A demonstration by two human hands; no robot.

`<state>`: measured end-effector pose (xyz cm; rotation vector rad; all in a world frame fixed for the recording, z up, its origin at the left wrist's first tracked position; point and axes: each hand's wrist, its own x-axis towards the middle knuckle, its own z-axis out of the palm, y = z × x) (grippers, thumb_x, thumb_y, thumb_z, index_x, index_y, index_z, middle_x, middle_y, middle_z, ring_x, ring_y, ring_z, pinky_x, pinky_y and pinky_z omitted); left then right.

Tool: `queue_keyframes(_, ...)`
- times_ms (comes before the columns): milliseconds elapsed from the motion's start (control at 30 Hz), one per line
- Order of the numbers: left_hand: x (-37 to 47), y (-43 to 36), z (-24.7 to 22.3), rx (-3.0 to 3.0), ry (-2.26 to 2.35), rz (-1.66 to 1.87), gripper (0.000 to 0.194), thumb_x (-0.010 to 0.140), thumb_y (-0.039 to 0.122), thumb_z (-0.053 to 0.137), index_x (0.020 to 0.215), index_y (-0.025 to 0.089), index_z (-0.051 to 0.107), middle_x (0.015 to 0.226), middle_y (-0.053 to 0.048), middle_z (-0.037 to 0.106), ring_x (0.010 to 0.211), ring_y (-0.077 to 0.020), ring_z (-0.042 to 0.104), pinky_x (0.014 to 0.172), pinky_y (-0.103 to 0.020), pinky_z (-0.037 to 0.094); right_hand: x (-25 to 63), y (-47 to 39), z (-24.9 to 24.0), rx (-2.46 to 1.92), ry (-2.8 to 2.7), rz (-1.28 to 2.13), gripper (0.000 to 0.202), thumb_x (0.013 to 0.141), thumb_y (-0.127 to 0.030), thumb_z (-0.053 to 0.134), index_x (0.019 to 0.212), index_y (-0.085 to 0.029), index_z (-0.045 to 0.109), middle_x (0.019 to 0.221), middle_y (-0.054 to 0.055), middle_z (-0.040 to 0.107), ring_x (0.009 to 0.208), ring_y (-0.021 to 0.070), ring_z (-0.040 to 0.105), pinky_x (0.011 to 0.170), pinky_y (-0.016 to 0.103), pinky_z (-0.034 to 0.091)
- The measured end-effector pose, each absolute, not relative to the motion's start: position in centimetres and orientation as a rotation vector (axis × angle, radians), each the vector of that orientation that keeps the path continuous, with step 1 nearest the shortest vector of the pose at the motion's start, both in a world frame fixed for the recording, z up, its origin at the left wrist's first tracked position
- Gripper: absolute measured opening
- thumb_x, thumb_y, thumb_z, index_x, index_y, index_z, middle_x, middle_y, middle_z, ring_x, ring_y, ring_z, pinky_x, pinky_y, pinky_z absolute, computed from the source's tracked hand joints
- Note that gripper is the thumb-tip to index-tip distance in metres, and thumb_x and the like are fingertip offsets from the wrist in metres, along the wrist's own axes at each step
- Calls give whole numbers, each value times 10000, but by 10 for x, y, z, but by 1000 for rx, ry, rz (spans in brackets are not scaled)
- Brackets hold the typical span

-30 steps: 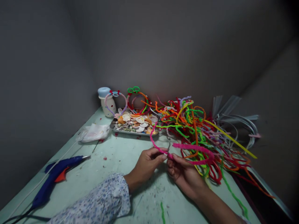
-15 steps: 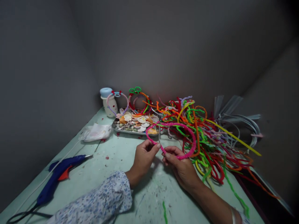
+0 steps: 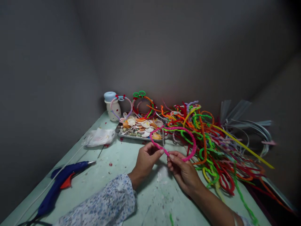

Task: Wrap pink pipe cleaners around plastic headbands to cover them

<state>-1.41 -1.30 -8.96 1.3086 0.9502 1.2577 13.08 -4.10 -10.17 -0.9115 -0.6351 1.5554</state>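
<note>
A bright pink pipe cleaner (image 3: 194, 141), bent into a wide loop, is held above the table between both hands. My left hand (image 3: 148, 158) pinches its near left side between thumb and fingers. Close beside it, my right hand (image 3: 183, 171) grips the lower part of the same loop, thumb on top. A thin pale strand stands upright just inside the loop's left part; what it belongs to I cannot tell. Behind the loop lies a big tangle of coloured pipe cleaners (image 3: 211, 144).
A metal tray (image 3: 131, 137) of shells stands at the back, with decorated headbands (image 3: 132, 108) and a blue-capped bottle (image 3: 113, 110) behind. A blue glue gun (image 3: 58, 185) lies left, near a plastic bag (image 3: 100, 137). Bare wire hoops (image 3: 263, 133) are at far right.
The view has shifted slightly, so everything sits a little lower and to the right. Both hands keep their pinch on the pink loop, nearly unchanged.
</note>
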Motion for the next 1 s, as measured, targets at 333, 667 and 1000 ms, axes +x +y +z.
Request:
queue_keyframes(333,-19,-22,-88,1737,892,1383,96,844,179,567,904,175,642,893,-51,630,847,-158,586,764,-273,456,138,-39,-106,-818,-524,1676,152,668,-217,795,753,-175,676,614,-24,617,522,72,542,487,151,438)
queue_keyframes(667,-13,-10,-95,1036,735,1006,307,741,308,731,973,115,672,754,-41,637,642,-108,560,632,-226,418,142,-36,-107,-776,-399,1822,155,630,-174,797,674,-163,649,582,-15,600,488,50,506,462,117,419)
queue_keyframes(1000,-16,-9,-96,920,575,855,256,759,334,720,871,104,707,732,-49,623,638,-100,521,634,-212,368,141,-39,-107,-723,-434,1878,122,655,-167,768,655,-160,646,586,-2,594,483,50,471,440,121,389)
